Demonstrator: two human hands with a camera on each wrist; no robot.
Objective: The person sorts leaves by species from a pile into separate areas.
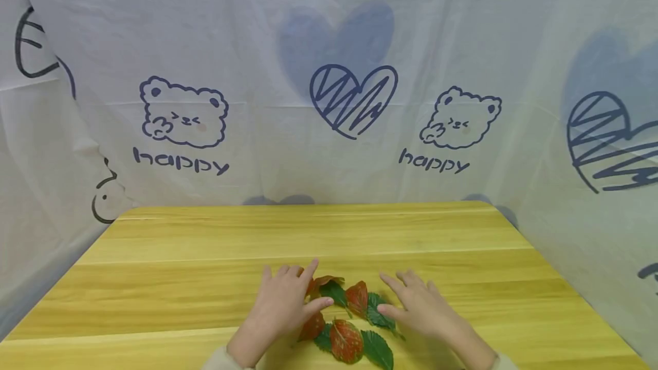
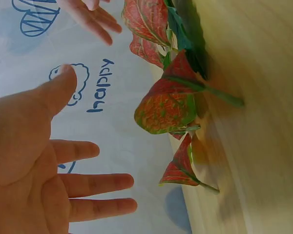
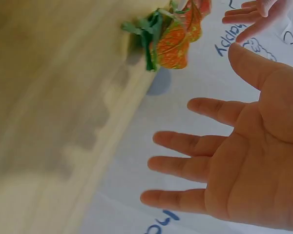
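Red and green leaves lie in a rough ring on the wooden table in the head view. At the ring's near side are a speckled red leaf (image 1: 346, 341) and a green leaf (image 1: 377, 349); at its far side, another red leaf (image 1: 357, 297). My left hand (image 1: 283, 304) hovers over the ring's left side, fingers spread, covering some leaves. My right hand (image 1: 424, 307) is on the right, thumb overlapping a dark green leaf (image 1: 377, 312). Both wrist views show bare palms with straight fingers. A curled red leaf (image 2: 180, 168) stands below the left fingertips' level, close to the table.
The yellow wooden table (image 1: 205, 250) stretches to both sides and behind the leaves. A white cloth (image 1: 267, 147) printed with hearts, bears and "happy" hangs behind it and along the sides.
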